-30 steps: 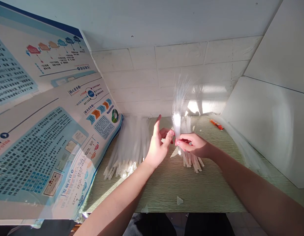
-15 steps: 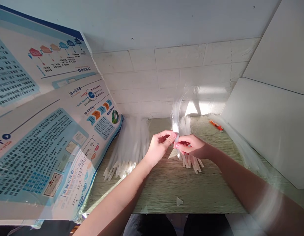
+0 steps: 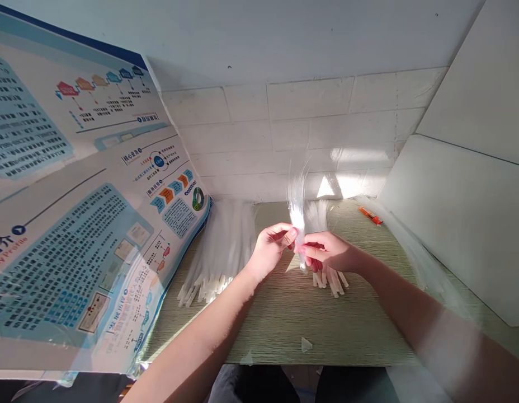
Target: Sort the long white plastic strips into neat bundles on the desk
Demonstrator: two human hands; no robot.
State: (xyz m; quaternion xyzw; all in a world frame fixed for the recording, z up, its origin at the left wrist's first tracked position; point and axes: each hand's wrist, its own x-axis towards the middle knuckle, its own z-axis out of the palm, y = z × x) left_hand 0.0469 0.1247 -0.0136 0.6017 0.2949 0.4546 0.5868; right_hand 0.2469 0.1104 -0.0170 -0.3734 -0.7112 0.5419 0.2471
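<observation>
Upright over the middle of the table stands a bundle of clear, hair-thin fibres, fanned loosely at its top and narrow at its lower end. My left hand pinches it from the left side with thumb and fingers. Just below and to the right, my right hand is closed on its lower part. Behind my right hand lies a small pile of similar fibre bundles with whitish ends toward me. To the left is a larger pile of such bundles, their bound ends also facing me.
Loose clear fibres stretch along the table's right side, beside an orange packet or tool. A printed poster board stands at the left. White panels rise at the right. A small translucent scrap lies near the front edge.
The held bundle has shifted slightly left, and its fibre tops look more spread. Both hands stay closed on it, with the right fingers slightly rearranged.
</observation>
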